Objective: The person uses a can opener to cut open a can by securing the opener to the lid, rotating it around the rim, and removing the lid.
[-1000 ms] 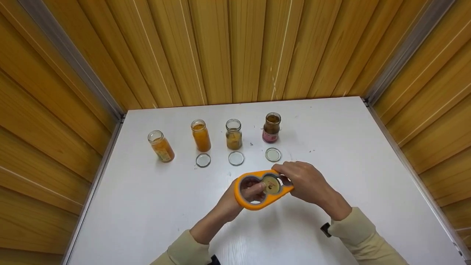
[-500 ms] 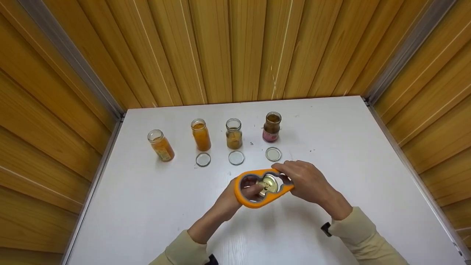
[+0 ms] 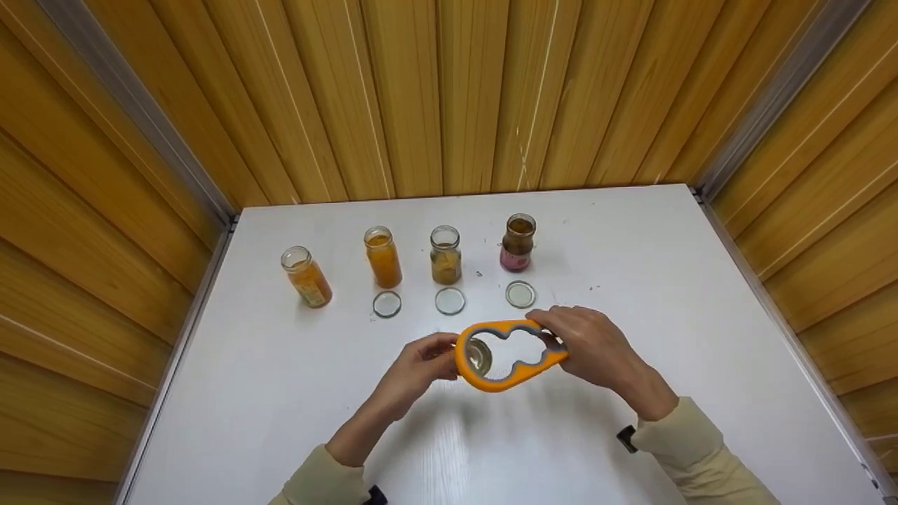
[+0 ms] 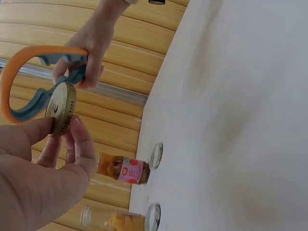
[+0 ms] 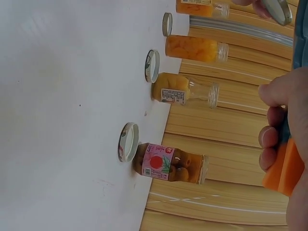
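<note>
My left hand [image 3: 410, 375] pinches a round gold jar lid [image 4: 63, 108] by its rim between thumb and fingers. In the head view the lid is seen partly through the wide loop of an orange and grey jar opener [image 3: 499, 385]. My right hand [image 3: 596, 347] grips the narrow end of that opener, its thumb and curled fingers showing in the right wrist view. Both things are held above the white table. From the frames I cannot tell whether lid and opener touch.
Several lidless glass jars stand in a row at the back: two orange-filled jars [image 3: 306, 280], a yellowish one [image 3: 446, 266] and a brown one with a pink label [image 3: 516, 259]. Three lids [image 3: 450, 301] lie upside down before them. Wood-look walls [image 3: 463, 98] enclose the table [image 3: 266, 393].
My left hand has drawn back to the left with the lid, which was inside the opener's smaller opening. The opener has shifted slightly right in my right hand. The jars have not moved.
</note>
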Motion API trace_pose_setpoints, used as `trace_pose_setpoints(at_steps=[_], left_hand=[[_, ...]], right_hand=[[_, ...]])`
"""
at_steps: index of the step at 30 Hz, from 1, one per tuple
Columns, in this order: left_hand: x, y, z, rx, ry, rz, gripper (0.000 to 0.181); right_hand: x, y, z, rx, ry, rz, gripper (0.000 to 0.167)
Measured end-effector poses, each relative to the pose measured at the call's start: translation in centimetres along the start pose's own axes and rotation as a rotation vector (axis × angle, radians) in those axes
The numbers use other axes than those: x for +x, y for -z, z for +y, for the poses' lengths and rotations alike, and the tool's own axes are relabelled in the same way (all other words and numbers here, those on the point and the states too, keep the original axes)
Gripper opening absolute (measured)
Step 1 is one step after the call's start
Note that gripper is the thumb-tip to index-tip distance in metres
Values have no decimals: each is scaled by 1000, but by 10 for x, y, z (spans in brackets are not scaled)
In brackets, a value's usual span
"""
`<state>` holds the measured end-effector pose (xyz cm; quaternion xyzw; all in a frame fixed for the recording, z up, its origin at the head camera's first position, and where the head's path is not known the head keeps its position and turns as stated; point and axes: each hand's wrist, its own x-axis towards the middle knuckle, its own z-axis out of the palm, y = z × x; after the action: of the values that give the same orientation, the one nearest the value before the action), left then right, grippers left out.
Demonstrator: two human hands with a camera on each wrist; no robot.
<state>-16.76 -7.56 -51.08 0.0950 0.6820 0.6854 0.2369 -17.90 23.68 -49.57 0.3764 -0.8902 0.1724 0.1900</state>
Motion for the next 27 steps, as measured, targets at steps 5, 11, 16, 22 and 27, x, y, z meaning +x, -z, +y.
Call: trace_pose_setpoints(at_steps=[5,11,16,22,27], left_hand=[[-5,33,2,15,17,133,38],[-14,68,9,-2,-3,284,35],[-23,93,16,3,-7,376,36],[-33,120,16,6,-55,465,40],[-40,144,10,92,-92,558,39]], right_hand=[[-4,-1,3,11,3,9,52],[-6,-3,6,7,8,17,46],[-8,-4,7,3,-10,14,50],[-11,-1,9,6,-54,-22,52],[-12,0,10,7,-62,-31,52]])
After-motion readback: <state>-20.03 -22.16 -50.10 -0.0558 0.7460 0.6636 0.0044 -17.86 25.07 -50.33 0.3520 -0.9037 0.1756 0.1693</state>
